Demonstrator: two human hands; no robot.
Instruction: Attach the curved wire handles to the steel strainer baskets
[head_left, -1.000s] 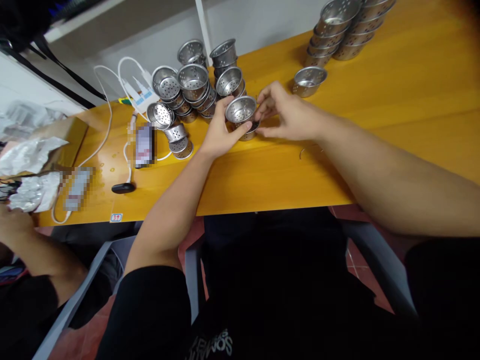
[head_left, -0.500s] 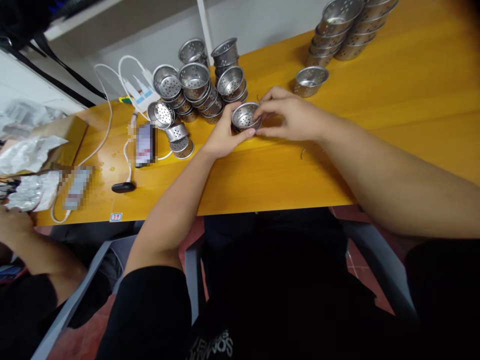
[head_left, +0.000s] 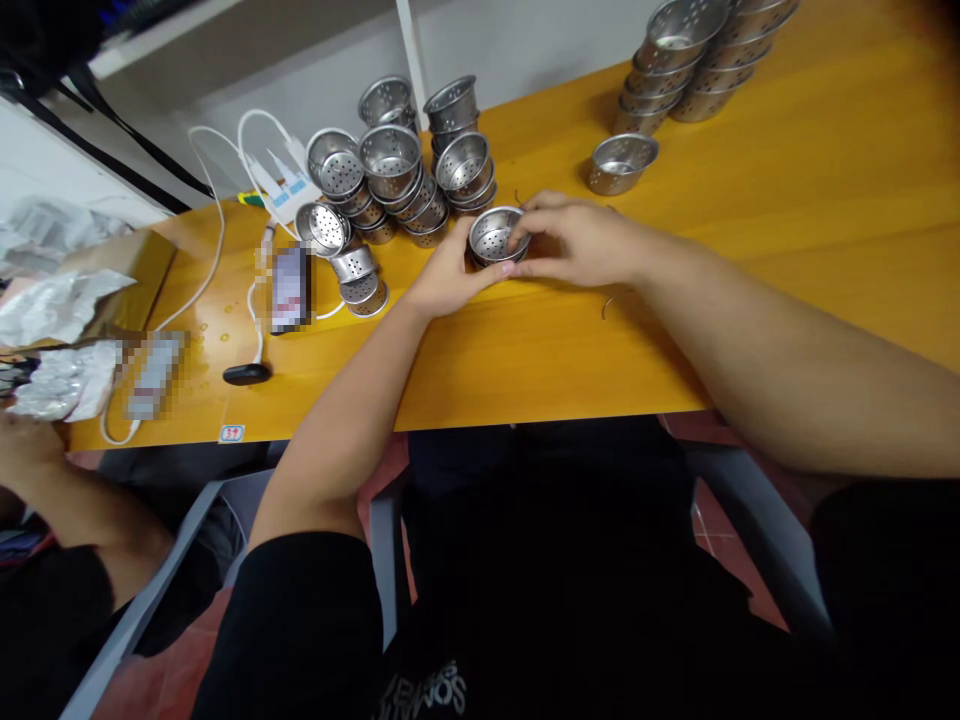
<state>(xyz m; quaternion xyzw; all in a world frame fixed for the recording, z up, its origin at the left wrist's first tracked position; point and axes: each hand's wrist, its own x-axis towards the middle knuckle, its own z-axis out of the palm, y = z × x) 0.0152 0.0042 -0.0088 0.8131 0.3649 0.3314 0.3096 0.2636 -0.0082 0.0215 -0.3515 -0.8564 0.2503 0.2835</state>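
Between my hands on the table is a round metal strainer cup with small holes in its bottom, its mouth facing up. My left hand curls round its left side, with the thumb along the near rim. From the right, my right hand grips the rim, thumb outside and a fingertip over the inner wall; some of its fingers are hidden behind the cup. A single matching strainer cup stands behind my right hand. Stacked strainer cups stand just beyond my left hand.
Taller stacks of strainer cups stand at the back right. On the left are a phone, a power strip, white cables and a black oval object. A thin curved wire lies near my right forearm. Another person's arm is at far left.
The strainer cup has shifted slightly to the right. My right hand's fingers have closed further over its rim. My left hand stays round the cup.
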